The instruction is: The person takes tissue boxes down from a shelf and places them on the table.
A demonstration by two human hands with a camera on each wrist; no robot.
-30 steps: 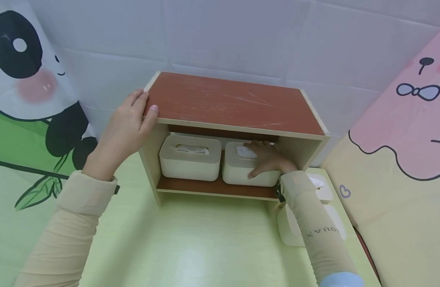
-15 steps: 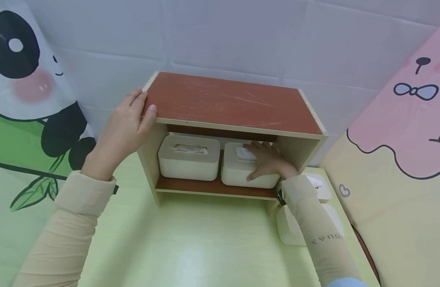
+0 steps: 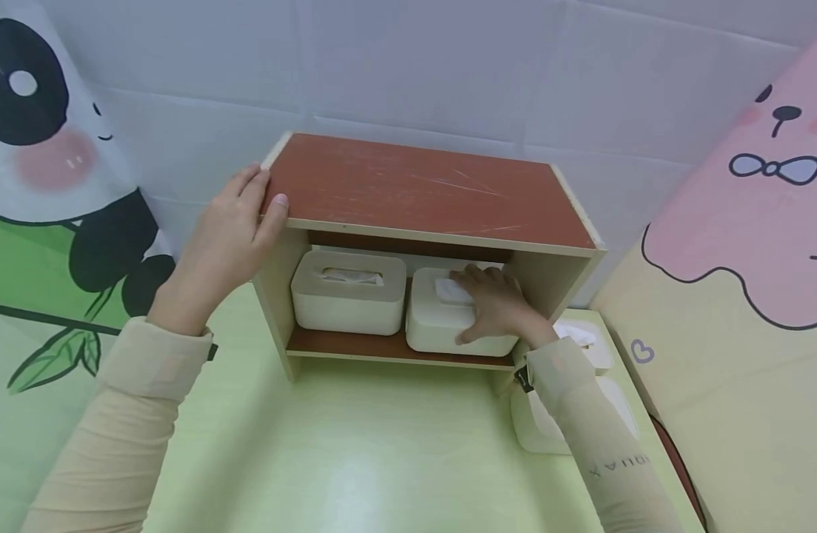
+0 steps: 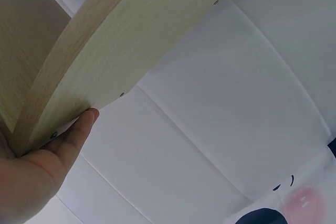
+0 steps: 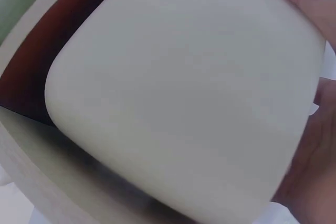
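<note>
My left hand (image 3: 220,240) holds the front left top corner of a small wooden shelf (image 3: 415,185), with its thumb on the red-brown top. In the left wrist view, the fingers (image 4: 79,135) lie along the pale side panel. Inside the shelf, my right hand (image 3: 498,307) grips a cream tissue box (image 3: 435,329), thumb on its front and fingers over its top. A white tissue (image 3: 453,290) shows in its slot. The right wrist view is filled by the box's smooth side, and the fingertips are partly hidden there. Another cream tissue box (image 3: 348,311) stands to its left.
Two more cream tissue boxes stand right of the shelf, one farther back (image 3: 587,344) and one nearer (image 3: 535,429), partly behind my right sleeve. The shelf stands on a pale green table (image 3: 355,459). Cartoon-printed sheets (image 3: 735,252) hang around it.
The right-hand tissue box has come slightly forward toward the shelf's front edge, with my right hand on it. My left hand stays on the shelf corner. The whole view has shifted slightly.
</note>
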